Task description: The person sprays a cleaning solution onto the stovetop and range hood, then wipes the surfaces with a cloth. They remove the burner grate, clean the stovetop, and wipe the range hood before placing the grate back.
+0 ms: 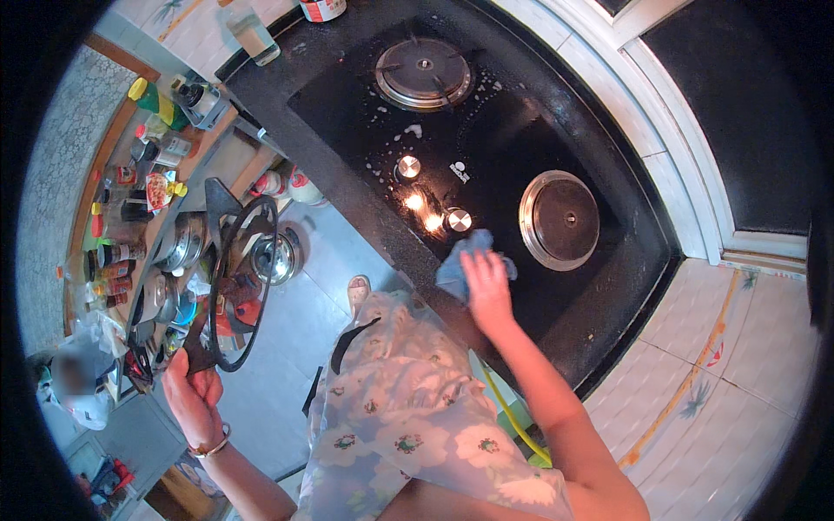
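My left hand (195, 394), with a bangle at the wrist, grips a black pan support (264, 286) by one of its feet and holds it over the floor beside the counter. My right hand (488, 286) presses a blue cloth (456, 270) on the front part of the black gas hob (391, 124), near a metal control knob (459, 219). A second knob (409, 167) lies farther along. One round burner (567, 218) has no support on it; the other burner (423, 68) has dark prongs around it. White foam spots lie around the farther burner and knob.
At the counter's far corner stand a clear container of liquid (253, 40) and a red-and-white can (322, 8). A wooden shelf (195, 153) on the left holds bottles, jars and pots. A metal lid or bowl (273, 259) is near the floor. A yellow hose (511, 417) hangs below the counter.
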### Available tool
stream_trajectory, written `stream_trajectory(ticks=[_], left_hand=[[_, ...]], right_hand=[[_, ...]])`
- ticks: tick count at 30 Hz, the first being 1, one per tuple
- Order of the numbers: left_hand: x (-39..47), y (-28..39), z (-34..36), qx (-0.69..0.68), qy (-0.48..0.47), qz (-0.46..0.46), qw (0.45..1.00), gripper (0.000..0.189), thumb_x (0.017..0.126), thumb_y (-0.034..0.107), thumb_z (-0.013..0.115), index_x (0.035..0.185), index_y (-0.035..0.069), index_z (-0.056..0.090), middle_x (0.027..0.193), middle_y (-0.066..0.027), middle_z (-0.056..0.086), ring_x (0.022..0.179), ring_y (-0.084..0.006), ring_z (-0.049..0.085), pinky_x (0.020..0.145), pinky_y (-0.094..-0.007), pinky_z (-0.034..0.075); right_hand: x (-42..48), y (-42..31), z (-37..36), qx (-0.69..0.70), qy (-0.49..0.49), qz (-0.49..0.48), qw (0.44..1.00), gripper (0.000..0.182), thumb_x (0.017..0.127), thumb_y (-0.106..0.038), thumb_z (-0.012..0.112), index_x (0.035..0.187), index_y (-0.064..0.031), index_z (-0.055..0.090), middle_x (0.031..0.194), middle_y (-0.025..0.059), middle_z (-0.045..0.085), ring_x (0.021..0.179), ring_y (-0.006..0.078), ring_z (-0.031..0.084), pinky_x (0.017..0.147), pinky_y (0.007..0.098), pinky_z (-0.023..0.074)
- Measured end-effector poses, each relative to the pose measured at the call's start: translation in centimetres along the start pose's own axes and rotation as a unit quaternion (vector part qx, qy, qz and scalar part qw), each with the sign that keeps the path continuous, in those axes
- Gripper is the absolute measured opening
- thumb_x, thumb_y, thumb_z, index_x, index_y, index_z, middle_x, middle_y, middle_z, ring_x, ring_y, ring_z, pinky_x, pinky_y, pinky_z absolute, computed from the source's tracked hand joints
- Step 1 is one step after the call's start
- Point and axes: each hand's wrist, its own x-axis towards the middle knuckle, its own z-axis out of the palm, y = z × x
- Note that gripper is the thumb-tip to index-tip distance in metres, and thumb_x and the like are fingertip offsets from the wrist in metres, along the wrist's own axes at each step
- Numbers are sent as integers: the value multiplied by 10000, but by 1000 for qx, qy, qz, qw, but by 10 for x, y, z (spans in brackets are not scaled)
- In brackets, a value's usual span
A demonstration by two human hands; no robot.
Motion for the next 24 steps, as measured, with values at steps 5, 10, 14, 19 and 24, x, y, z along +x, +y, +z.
stream_trajectory(ticks=[5,10,14,19,24], left_hand=[[0,2,19,5,19,6,1000,408,902,257,438,533,128,323,439,35,269,336,-74,227,340,-234,147],[-5,-1,12,14,-6,19,1000,412,905,266,437,534,128,322,438,37,270,339,-76,226,340,-236,145],[-11,6,19,27,37,-6,999,407,909,260,438,541,127,325,442,34,268,341,-78,225,339,-236,148],[-19,5,13,11,56,9,998,397,905,251,447,547,126,328,450,29,264,342,-80,228,337,-234,160],[-21,-1,0,10,48,15,999,363,894,255,460,575,126,346,457,36,271,346,-69,240,335,-225,162]], right_hand=[[64,60,11,120,81,135,980,342,772,-23,536,1113,-25,516,1033,198,487,976,361,495,870,414,401],[158,37,0,192,16,174,966,398,674,-93,705,1002,-12,494,990,207,526,938,373,539,806,412,452],[181,0,-5,183,-146,54,971,417,622,-79,743,962,-11,511,988,198,502,927,361,551,814,403,466],[174,38,-9,186,-161,-19,969,415,640,-27,705,1011,-18,521,1045,179,488,980,361,530,838,400,456],[188,78,-8,29,6,54,998,375,713,-116,627,1077,-53,561,1107,187,483,973,343,490,842,399,438]])
